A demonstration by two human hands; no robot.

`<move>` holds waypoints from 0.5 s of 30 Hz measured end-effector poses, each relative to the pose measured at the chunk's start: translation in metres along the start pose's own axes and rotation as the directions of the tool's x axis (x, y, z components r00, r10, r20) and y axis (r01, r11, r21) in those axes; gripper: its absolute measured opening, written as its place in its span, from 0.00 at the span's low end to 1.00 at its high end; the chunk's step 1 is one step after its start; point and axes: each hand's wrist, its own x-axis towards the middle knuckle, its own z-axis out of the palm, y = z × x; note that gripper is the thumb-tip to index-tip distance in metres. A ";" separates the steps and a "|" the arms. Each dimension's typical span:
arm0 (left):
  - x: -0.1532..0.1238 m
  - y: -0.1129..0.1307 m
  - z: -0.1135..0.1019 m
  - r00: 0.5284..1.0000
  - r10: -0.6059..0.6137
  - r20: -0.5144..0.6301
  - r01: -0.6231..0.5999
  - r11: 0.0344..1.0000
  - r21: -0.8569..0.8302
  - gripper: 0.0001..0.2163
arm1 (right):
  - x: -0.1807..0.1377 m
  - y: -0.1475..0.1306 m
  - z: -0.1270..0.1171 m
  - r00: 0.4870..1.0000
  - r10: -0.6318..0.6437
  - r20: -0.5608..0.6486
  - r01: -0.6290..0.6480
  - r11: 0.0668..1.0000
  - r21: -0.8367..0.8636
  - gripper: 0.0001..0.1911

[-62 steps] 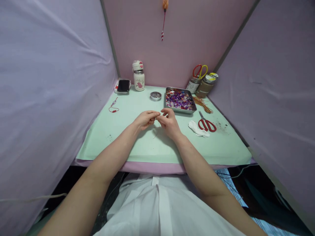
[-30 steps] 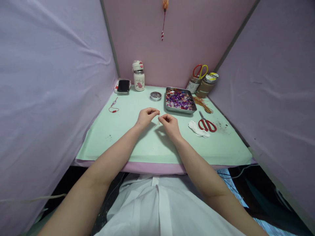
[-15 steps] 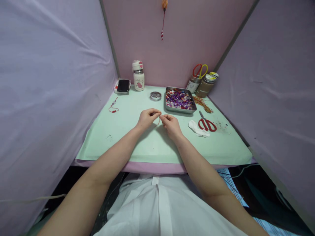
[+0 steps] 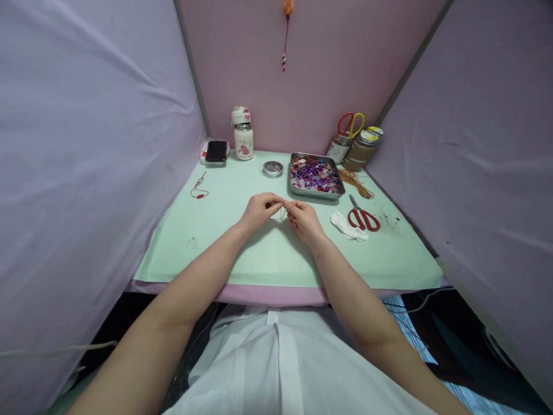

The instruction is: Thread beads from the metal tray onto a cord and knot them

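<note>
Head view, thin reddish cord (image 4: 283, 214), loosely curving, pinched by left hand (image 4: 258, 210) and right hand (image 4: 305, 219)

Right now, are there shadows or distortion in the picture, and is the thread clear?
Head view: soft shadows on the green cloth below left hand and right hand; head view: apparent wide-angle stretch, forearms enlarged toward the lower edge; head view: thread visible, but too fine to trace fully.
</note>
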 end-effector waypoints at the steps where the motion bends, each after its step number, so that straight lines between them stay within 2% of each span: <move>1: 0.000 0.000 0.000 1.000 0.008 0.004 -0.008 1.000 -0.003 0.09 | 0.000 -0.001 -0.001 1.000 0.012 0.009 -0.012 1.000 0.011 0.22; 4: 0.000 0.000 0.000 1.000 0.007 0.012 -0.007 1.000 -0.019 0.09 | -0.001 -0.004 -0.001 1.000 0.013 0.025 -0.014 0.998 0.053 0.21; 7: -0.001 0.000 0.001 0.999 -0.045 0.030 0.046 0.997 -0.053 0.10 | -0.001 -0.004 0.000 0.999 -0.049 -0.001 0.049 0.997 0.066 0.18; 11: 0.000 0.004 0.002 0.976 -0.184 0.113 0.202 0.964 -0.174 0.10 | 0.002 -0.006 -0.003 0.986 -0.152 -0.063 0.158 0.981 0.109 0.13; 15: 0.000 0.012 0.000 0.922 -0.291 0.256 0.353 0.904 -0.241 0.08 | 0.008 -0.014 -0.013 0.981 -0.176 -0.082 0.193 0.936 0.295 0.14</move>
